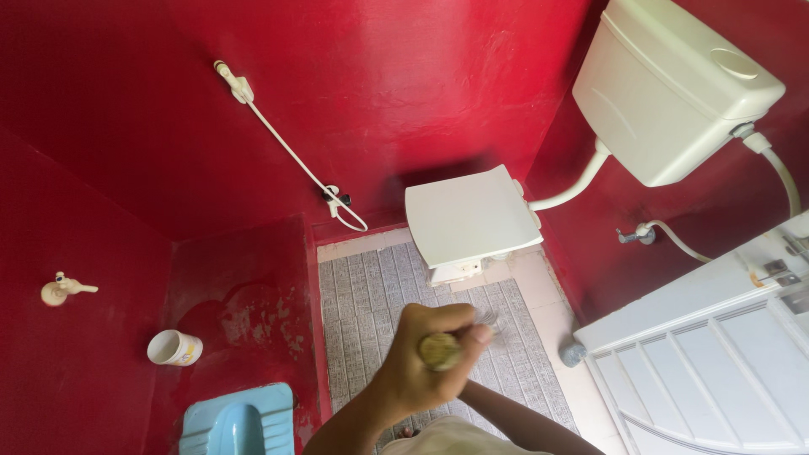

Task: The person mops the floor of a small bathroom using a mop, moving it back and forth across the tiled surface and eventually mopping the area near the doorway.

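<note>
Red-walled toilet room: the left hand is clenched on a brush handle, bristles (blurred) over the grey tiled floor; scrubbing seems underway, needing downward pressure next.

white cistern, closed toilet lid — white cup, blue squat pan

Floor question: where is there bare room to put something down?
The grey tiled floor is bare between the red step and the closed toilet. The step is free beside the white cup. Crowded: around the hands.
</note>
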